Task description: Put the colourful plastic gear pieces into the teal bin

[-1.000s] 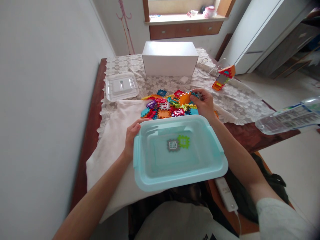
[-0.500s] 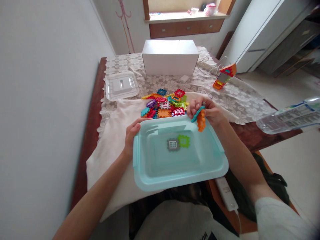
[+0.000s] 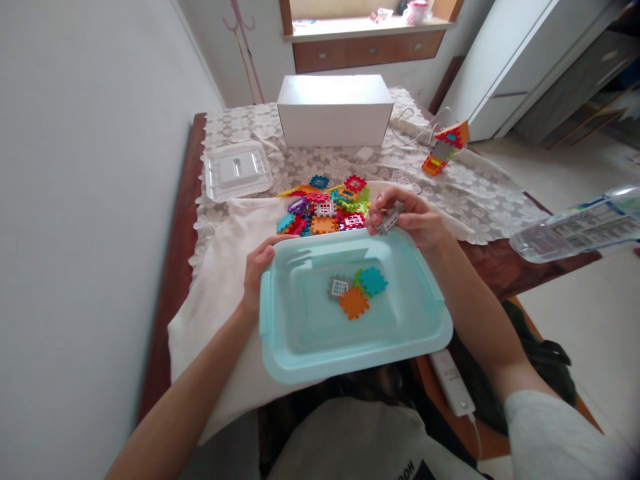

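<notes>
My left hand (image 3: 259,270) grips the left rim of a light teal plastic tub (image 3: 300,357). Above the tub's far right rim, my right hand (image 3: 405,217) pinches a grey building tile (image 3: 390,219) with notched edges. Inside the tub lie a grey tile with a white window (image 3: 340,287), an orange tile (image 3: 355,303) and a teal tile (image 3: 373,281); a green tile shows partly under the teal one. Just beyond the tub is a pile of colourful notched tiles (image 3: 325,225), its near side hidden by the rim.
A white box (image 3: 335,127) stands at the back of the table, with a clear lid (image 3: 239,171) to its left. At the right are a small house built of tiles (image 3: 445,148) and a plastic bottle (image 3: 575,230). A power strip (image 3: 453,383) lies near my right side.
The teal and orange tiles have left my right hand and now lie in the tub. That hand now holds a grey tile. My left hand stays on the tub.
</notes>
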Tool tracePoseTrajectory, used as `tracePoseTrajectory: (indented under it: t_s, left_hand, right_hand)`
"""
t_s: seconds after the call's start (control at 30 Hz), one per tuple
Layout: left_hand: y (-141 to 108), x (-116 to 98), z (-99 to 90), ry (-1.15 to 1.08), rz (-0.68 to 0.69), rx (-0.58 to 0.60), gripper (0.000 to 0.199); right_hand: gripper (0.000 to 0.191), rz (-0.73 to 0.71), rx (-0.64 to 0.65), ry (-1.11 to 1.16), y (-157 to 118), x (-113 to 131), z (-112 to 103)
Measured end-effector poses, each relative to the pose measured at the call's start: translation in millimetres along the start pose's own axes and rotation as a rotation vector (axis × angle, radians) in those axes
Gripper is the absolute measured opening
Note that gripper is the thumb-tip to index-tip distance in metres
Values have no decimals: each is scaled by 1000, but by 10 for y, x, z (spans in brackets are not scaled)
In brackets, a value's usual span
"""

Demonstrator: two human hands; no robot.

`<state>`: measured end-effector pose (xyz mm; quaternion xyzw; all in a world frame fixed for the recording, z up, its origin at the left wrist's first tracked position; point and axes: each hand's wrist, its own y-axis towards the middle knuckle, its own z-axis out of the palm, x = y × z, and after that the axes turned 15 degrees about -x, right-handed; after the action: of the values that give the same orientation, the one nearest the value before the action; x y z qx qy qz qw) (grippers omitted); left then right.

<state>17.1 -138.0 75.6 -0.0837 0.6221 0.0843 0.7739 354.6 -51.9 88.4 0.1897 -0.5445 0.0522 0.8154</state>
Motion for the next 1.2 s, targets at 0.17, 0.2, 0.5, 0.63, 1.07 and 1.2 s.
tracePoseTrajectory:
  t_s: [0.17,0.2,0.5,0.63,1.07,1.2]
  left_hand:
    - [-1,-11,-2,32,14,1,54]
    - [-2,-14,-2,40,19,1,54]
    - [-8,-35,12,58,34,0,55]
    - [-17,-28,7,54,30,9,56]
    - [-36,-27,5,32,9,5,54]
    - [-41,-19,-2,31,-1,2,53]
  right_hand:
    - [49,-29,-306,-102,64,-56,37]
    - [50,-37,-333,-123,93,-78,29]
    - [37,-184,-481,-752,279,-468,-106]
    - [35,-218,-413,-1177,268,-593,-178]
    - [33,-170,-413,-1062,323,-657,-355]
    - [25,-200,-429,-1044,348,-676,-375]
